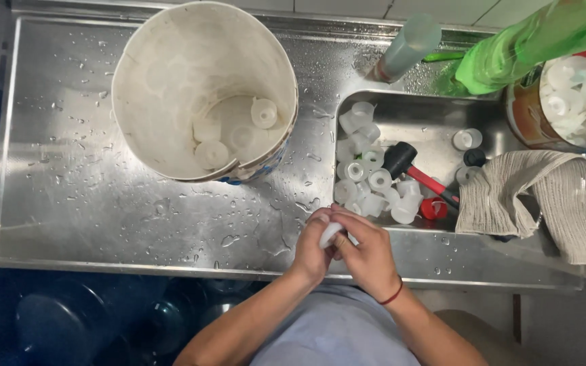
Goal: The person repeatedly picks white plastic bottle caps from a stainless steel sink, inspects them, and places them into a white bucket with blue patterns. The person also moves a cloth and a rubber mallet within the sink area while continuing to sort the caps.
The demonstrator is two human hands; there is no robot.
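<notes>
Left hand (312,247): at the bench's front edge, fingers closed around a small white plastic cap (330,234).
Right hand (369,254): pressed against the left, fingers closed over the same cap; red band at the wrist.
Bench (103,203): wet stainless steel.
White bucket (171,129): near the back edge, a few caps inside.
Sink basin (428,112): at the right end, holding a heap of white caps (367,179) and a black mallet (408,166) with a red handle.
Grey cloth (544,196): draped over the basin's right rim.

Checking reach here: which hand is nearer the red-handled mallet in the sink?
Right. The right hand lies just below the mallet; the left hand sits farther left, and both clasp a small white cap.
</notes>
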